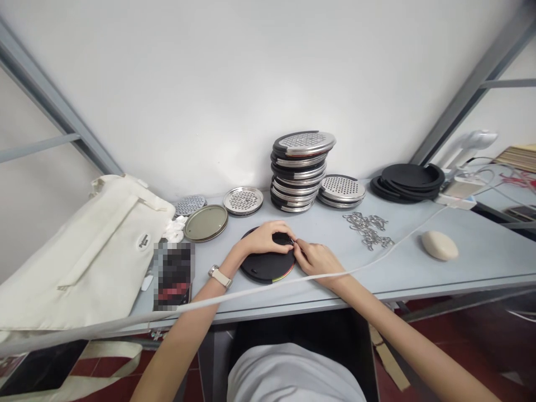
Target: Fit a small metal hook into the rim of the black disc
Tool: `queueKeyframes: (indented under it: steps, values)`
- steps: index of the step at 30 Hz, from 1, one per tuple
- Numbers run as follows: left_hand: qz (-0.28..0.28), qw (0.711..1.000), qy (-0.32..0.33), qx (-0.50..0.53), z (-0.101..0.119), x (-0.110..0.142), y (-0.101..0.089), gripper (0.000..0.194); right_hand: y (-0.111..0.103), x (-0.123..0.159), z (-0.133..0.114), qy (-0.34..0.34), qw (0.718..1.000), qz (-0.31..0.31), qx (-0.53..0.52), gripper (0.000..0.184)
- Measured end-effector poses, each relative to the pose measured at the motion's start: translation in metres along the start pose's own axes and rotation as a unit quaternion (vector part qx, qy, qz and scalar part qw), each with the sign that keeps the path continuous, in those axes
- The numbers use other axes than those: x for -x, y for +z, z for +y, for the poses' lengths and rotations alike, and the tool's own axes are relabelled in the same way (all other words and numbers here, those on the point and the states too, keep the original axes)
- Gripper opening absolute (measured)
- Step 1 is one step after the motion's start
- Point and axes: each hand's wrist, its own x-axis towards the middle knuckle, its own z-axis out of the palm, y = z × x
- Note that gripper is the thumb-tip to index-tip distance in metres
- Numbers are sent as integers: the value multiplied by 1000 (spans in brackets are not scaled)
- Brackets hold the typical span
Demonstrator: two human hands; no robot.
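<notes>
A black round plate with a raised rim (263, 269) lies on the desk in front of me; a red, yellow and green edge shows at its lower right. My left hand (268, 237), with a watch on the wrist, arches over the plate, thumb and fingers pinched together at its right rim. At the same spot, the fingers of my right hand (316, 259) are closed. Between the fingertips of both hands shows a small shiny metal piece (292, 241), largely covered by them. Several silver metal clips (368, 228) lie in a loose pile to the right.
Behind stands a tall stack of perforated metal discs in black holders (299, 173), beside a shorter stack (342, 191). Black round plates (408, 181) and a white oval object (439, 245) lie right. Left are an olive disc (206, 222), a phone and a white bag (84, 257). A cable (251, 293) crosses in front.
</notes>
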Motion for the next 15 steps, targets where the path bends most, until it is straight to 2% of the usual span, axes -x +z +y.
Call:
queueKeyframes:
  steps: [15]
  values:
    - [-10, 1000, -2, 13, 3, -1, -1, 23, 0, 0, 0, 7, 1000, -3, 8, 36]
